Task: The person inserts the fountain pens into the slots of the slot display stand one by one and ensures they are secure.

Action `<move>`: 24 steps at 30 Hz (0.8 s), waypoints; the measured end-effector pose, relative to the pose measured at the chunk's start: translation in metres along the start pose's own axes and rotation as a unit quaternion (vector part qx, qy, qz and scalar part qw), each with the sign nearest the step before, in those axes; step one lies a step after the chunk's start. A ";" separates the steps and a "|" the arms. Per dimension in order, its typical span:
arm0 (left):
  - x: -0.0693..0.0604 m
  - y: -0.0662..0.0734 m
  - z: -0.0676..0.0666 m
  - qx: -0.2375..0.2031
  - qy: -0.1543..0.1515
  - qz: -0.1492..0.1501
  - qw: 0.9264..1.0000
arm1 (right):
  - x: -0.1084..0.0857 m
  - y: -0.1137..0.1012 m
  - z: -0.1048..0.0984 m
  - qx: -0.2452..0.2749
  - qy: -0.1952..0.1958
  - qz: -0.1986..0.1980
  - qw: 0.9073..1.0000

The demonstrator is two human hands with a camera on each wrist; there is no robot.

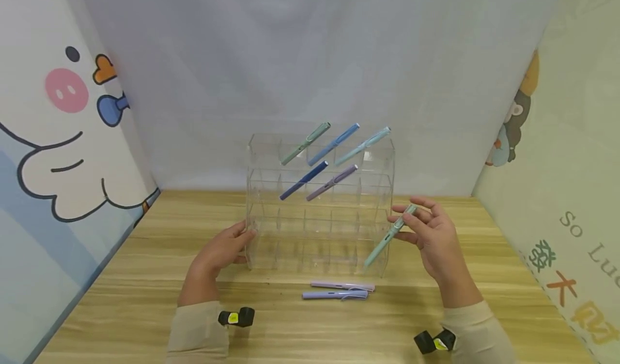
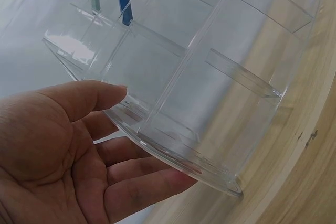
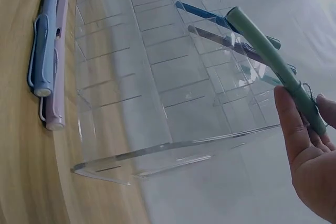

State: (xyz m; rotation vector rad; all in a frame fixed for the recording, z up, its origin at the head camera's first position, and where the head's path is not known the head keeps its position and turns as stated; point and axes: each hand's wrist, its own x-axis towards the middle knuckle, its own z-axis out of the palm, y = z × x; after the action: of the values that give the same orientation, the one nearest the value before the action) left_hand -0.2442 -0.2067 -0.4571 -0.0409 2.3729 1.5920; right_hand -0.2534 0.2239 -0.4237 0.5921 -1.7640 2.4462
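My right hand (image 1: pixel 436 237) pinches a light green pen (image 1: pixel 387 241) near its clip end. The pen slants down toward the right side of a clear acrylic pen rack (image 1: pixel 318 229). In the right wrist view the same green pen (image 3: pixel 265 48) is held between thumb and fingers. My left hand (image 1: pixel 223 251) grips the rack's left side panel, thumb near its front edge, fingers along the outside. The rack's top tier holds a green pen (image 1: pixel 306 143), a blue pen (image 1: pixel 334 144) and a pale blue pen (image 1: pixel 363 145). Below lean a dark blue pen (image 1: pixel 304 180) and a purple pen (image 1: pixel 331 182).
A pink pen (image 1: pixel 341 285) and a lavender pen (image 1: pixel 334 295) lie side by side on the wooden table (image 1: pixel 145 283) in front of the rack. Behind it hangs a pale grey curtain (image 1: pixel 310 57). Printed panels stand left and right.
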 end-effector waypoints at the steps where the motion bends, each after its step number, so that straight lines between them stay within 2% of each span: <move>1: 0.001 0.000 0.001 -0.001 -0.001 -0.001 1.000 | 0.001 -0.001 -0.002 0.002 0.000 -0.012 1.000; 5: 0.002 -0.001 0.002 -0.003 -0.005 0.001 1.000 | 0.009 -0.006 -0.009 0.002 -0.003 -0.061 0.998; 8: 0.002 -0.001 0.001 -0.002 -0.007 0.002 1.000 | 0.021 -0.011 -0.009 -0.018 0.005 -0.090 0.996; 17: 0.002 -0.003 0.000 -0.006 -0.009 0.009 1.000 | 0.060 -0.032 0.007 -0.096 0.043 -0.166 0.981; 21: 0.003 -0.003 0.000 -0.005 -0.008 0.010 1.000 | 0.079 -0.036 0.016 -0.088 0.067 -0.213 0.971; 24: 0.003 -0.003 0.000 -0.003 -0.006 0.009 1.000 | 0.091 -0.035 0.022 -0.062 0.076 -0.237 0.967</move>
State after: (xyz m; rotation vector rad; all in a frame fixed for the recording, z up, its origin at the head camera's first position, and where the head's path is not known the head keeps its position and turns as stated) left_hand -0.2467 -0.2075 -0.4603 -0.0109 2.3655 1.6027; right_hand -0.3221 0.2001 -0.3552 0.6974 -1.4905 1.9871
